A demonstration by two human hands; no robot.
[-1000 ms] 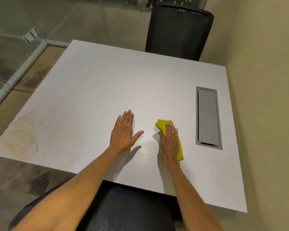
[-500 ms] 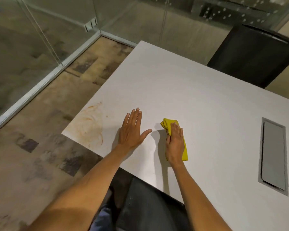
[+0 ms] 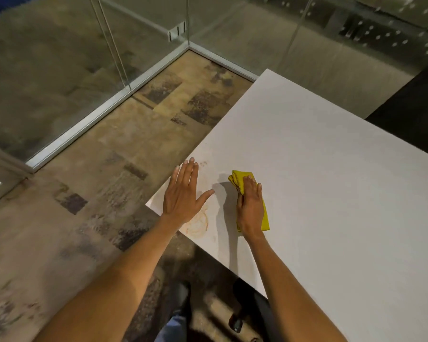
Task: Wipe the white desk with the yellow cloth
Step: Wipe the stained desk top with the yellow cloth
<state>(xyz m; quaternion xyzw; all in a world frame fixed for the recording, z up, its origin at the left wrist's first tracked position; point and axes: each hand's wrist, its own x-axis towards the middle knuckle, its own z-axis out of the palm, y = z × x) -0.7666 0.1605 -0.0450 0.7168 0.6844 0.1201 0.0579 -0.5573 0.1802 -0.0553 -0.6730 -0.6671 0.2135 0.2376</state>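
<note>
Because the yellow cloth (image 3: 264, 216) is a soft, light, folded rag, it should bunch and slide easily over the smooth white bench (image 3: 331, 193), so it is likely best worked by pressing down on its middle with a flat palm rather than pinching an edge. It lies on the bench near the front left corner, a little in from the front edge, with its crumpled far end sticking out past the fingertips. The right hand (image 3: 249, 206) lies flat on top of it, fingers (image 3: 251, 183) straight and pressed close together, holding the cloth against the surface rather than gripping it. The left hand (image 3: 183, 196) rests palm down on the bare bench just beside the left edge, fingers (image 3: 187, 172) loosely spread and thumb out, holding nothing. Between the two hands and under the left wrist sits a brownish ring stain (image 3: 198, 224), which the cloth has not yet reached.
</note>
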